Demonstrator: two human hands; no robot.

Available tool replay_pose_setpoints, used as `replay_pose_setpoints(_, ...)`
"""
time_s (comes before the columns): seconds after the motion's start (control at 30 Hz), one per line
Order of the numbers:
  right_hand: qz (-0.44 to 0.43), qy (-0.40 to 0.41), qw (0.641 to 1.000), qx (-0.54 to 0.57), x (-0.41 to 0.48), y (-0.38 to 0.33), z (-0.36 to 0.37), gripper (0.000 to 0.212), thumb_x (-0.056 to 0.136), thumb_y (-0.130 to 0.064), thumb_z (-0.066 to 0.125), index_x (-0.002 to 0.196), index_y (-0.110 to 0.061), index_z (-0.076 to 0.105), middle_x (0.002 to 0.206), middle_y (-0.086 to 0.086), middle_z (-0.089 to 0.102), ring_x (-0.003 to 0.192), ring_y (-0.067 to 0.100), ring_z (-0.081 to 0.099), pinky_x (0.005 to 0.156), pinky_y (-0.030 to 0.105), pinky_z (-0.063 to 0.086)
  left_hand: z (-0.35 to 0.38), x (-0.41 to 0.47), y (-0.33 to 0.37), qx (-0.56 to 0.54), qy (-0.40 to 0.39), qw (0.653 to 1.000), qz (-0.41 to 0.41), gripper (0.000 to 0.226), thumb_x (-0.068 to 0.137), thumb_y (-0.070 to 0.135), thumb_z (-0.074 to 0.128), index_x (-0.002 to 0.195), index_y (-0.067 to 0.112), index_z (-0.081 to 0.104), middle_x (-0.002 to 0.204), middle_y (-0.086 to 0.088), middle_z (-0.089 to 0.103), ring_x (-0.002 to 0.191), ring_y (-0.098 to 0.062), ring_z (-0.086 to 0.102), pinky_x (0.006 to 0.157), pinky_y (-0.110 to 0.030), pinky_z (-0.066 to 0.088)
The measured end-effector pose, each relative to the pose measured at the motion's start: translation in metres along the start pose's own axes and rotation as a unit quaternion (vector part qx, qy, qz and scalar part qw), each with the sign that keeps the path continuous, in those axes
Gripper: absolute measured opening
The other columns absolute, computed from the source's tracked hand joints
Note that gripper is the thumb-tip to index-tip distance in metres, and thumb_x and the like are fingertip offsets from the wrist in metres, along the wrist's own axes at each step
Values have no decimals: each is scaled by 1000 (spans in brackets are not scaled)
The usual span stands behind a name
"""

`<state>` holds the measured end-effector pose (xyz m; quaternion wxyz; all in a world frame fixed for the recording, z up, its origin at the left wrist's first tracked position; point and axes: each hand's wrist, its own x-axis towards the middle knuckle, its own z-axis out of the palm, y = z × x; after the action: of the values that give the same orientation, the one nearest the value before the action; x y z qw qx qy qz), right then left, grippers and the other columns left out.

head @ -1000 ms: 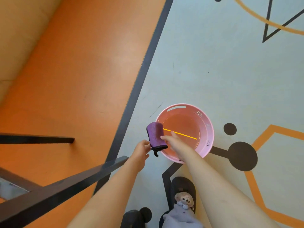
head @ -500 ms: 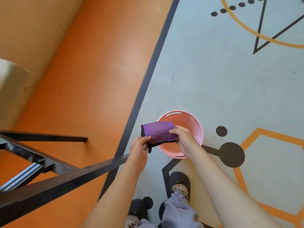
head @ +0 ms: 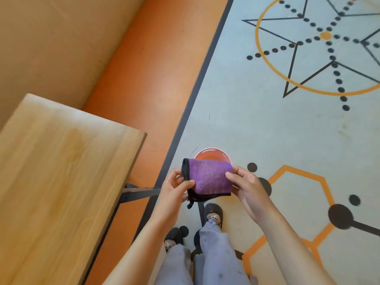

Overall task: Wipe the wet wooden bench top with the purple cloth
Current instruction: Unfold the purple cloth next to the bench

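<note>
Purple cloth (head: 211, 177) folded, held above pink basin (head: 211, 154) | left hand (head: 174, 190) and right hand (head: 246, 186) pinch its ends between thumb and fingers (head: 230, 175) | long axis left-right | wooden surface (head: 61, 171) lies leftward, left hand nearer | wiping not yet begun

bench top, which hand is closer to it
Left. The left hand holds the purple cloth by the edge nearest the bench top. The right hand holds the opposite edge, farther away.
</note>
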<state>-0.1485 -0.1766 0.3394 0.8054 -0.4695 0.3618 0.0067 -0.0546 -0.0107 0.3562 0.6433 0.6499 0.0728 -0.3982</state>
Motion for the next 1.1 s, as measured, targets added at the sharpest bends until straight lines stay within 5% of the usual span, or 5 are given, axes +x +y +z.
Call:
replay_pose_setpoints(0.2,-7,-23,998,-56,-63,-33,34,14,89,-3,57,100,-4,65,94,5,71,86,11,65,77,24,50,-14,-76,40,81,47,994,61,25,74,11,65,98,8,61,94,-10,70,86,-18,65,80,-33,50)
replay_pose_setpoints(0.47,27,-108,976,-186,-93,-36,87,6,85,-10,64,79,-9,63,73,3,61,72,15,54,74,35,43,-51,-158,35,61,151,985,55,18,85,-1,60,99,11,63,95,-6,70,88,-15,67,72,-23,53)
replay_pose_setpoints(0.87,97,-221,904,-353,-154,50,180,12,90,-5,58,94,-15,65,88,0,70,83,9,66,75,26,54,-123,-271,-53,-89,295,951,-23,28,88,-2,54,107,17,59,100,-1,71,90,-11,69,72,-25,55)
replay_pose_setpoints(1.0,77,-247,872,-415,-191,92,221,9,90,-8,59,92,-15,64,91,3,69,88,15,65,83,37,53,-175,-317,-90,-113,325,939,-21,28,83,0,57,101,20,62,98,-1,72,96,-21,67,83,-43,55)
replay_pose_setpoints(1.1,63,-277,847,-450,-230,136,261,7,90,-10,59,93,-13,64,90,4,69,87,17,66,70,29,53,-216,-361,-119,-161,348,923,-26,26,84,-1,53,101,17,62,97,-4,69,89,-19,66,80,-39,54)
